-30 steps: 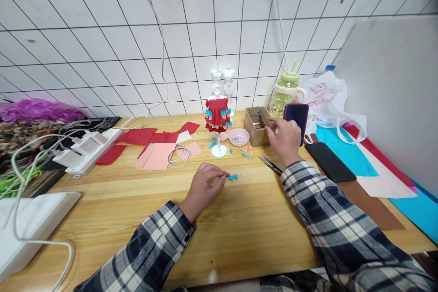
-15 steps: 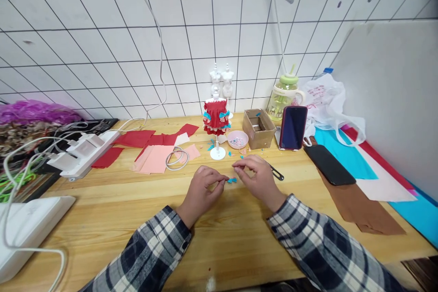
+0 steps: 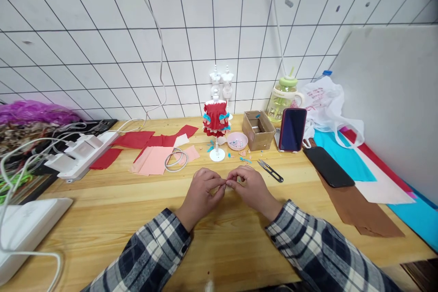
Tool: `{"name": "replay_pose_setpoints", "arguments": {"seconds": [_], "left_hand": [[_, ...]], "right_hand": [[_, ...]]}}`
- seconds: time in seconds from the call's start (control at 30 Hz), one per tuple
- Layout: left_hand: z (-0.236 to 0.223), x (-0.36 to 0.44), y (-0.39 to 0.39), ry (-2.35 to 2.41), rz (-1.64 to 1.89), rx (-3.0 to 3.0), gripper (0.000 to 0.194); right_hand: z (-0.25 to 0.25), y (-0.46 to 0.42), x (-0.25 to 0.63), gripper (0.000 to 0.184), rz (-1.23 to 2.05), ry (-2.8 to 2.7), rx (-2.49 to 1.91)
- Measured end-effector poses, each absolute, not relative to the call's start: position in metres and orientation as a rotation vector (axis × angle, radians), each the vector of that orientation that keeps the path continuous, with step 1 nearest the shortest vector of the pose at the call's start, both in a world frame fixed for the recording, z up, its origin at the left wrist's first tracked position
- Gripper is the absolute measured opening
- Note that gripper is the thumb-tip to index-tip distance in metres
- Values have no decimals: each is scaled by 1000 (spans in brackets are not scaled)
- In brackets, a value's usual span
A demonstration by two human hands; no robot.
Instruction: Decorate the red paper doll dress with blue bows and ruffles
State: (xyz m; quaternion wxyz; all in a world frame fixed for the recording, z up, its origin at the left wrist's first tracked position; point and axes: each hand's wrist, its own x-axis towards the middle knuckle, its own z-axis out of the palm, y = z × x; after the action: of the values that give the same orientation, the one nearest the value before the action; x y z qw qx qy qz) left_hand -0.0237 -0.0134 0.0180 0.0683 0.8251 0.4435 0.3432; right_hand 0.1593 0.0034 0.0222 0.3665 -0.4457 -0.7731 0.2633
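Observation:
My left hand (image 3: pixel 204 192) and my right hand (image 3: pixel 250 190) meet fingertip to fingertip above the wooden table, both closed in a pinch. A small blue bow, seen at the left fingertips half a second ago, is now covered by the fingers of both hands. Just behind them stands a small white dress form (image 3: pixel 217 155) wearing a ruffled red dress (image 3: pixel 216 119) trimmed with blue and pink bows. Thread snips (image 3: pixel 270 171) lie to the right of my right hand. Blue scraps (image 3: pixel 245 160) are scattered beyond it.
A pink bowl of beads (image 3: pixel 237 147), a cardboard box (image 3: pixel 259 139), a propped phone (image 3: pixel 292 130) and a drink bottle (image 3: pixel 285 96) line the back right. Pink sheets (image 3: pixel 155 159) and wire rings (image 3: pixel 176 169) lie left. A black phone (image 3: pixel 329 167) rests on coloured sheets. A power strip (image 3: pixel 80 159) sits far left.
My right hand has moved left and down, and its fingertips now meet those of my left hand. The blue bow has gone out of sight between them. The snips are more fully uncovered.

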Motion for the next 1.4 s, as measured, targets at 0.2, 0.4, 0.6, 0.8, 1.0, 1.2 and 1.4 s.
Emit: {"name": "replay_pose_setpoints", "arguments": {"seconds": [0.2,0.4,0.6,0.8,1.0,1.2,1.4], "left_hand": [[17,-23,-14,1378,890,2529,15],[11,-34,-5,1492,856,2399,28],[9,-37,-1,1538,867,2277,25],[11,-31,-4,1530,784,2278,25],[10,-30,-5,1547,743,2283,38],[13,-27,-7,1506,884,2298,17],[24,-32,-12,1458,1088,2552,9]], "right_hand": [[24,-3,158,5,546,-2182,-1147],[18,13,169,7,1070,-1803,-1156],[6,24,179,47,970,-1899,-1196],[0,22,171,68,634,-2144,-1297],[3,15,165,68,744,-2034,-1188],[10,6,161,50,622,-2008,-992],[13,1,160,27,523,-1949,-905]]}}
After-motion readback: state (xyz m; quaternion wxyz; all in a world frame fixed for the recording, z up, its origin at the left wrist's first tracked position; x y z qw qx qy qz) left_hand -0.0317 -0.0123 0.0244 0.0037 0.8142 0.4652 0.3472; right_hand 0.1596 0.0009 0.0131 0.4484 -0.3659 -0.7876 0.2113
